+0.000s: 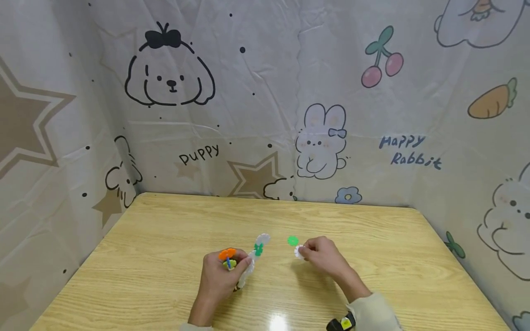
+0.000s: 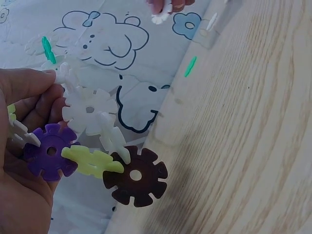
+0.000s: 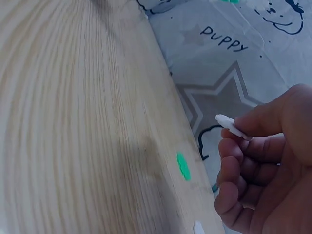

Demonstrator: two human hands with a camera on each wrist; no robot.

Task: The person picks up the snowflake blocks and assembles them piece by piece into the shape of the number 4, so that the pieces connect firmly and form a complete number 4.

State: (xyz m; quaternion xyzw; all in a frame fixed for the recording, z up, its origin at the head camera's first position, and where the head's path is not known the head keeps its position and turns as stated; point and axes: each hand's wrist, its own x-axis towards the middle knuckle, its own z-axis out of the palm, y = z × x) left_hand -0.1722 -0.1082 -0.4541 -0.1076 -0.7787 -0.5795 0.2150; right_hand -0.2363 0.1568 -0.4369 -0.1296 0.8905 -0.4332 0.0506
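My left hand [image 1: 217, 280] grips a chain of interlocking notched plastic discs, thumb pressing a white disc. In the left wrist view the chain shows a purple disc [image 2: 51, 152], a yellow-green disc [image 2: 90, 162], a dark brown disc [image 2: 135, 176] and several white ones. An orange disc [image 1: 227, 253] rises above the fingers, and a green disc [image 1: 258, 249] joins white discs at the chain's far end. My right hand [image 1: 325, 257] pinches a single white disc [image 3: 229, 125] between thumb and index finger, apart from the chain.
A loose green disc [image 1: 293, 241] lies flat on the wooden table [image 1: 174, 225], left of the right hand. Near it lies another white disc [image 2: 212, 21]. A printed cloth [image 1: 256, 119] hangs behind the table and along both sides.
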